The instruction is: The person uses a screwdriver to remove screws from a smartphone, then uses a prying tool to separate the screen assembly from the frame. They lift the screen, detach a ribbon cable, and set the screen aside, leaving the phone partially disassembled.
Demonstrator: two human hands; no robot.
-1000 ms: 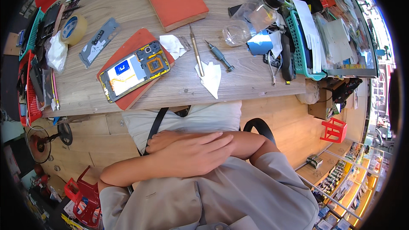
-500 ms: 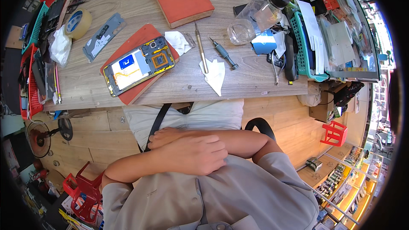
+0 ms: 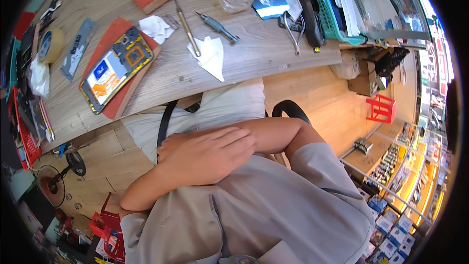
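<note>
Wooden desk (image 3: 273,54) fills the upper picture, its far edge cut off by the rim. At the left a tape roll (image 3: 50,45) lies near a grey strip (image 3: 77,50). Right of them an opened phone (image 3: 116,68) rests on a red mat (image 3: 128,95), well apart from both hands. Further right lie a white tissue (image 3: 211,57), tweezers (image 3: 188,27) and a screwdriver (image 3: 219,27); a green basket (image 3: 337,24) sits at the right. Below the desk the arms are folded: the left hand (image 3: 207,154) lies flat and loose, fingers spread, over the right forearm (image 3: 278,134), grasping nothing. The right hand is hidden under the left arm; its state cannot be told.
</note>
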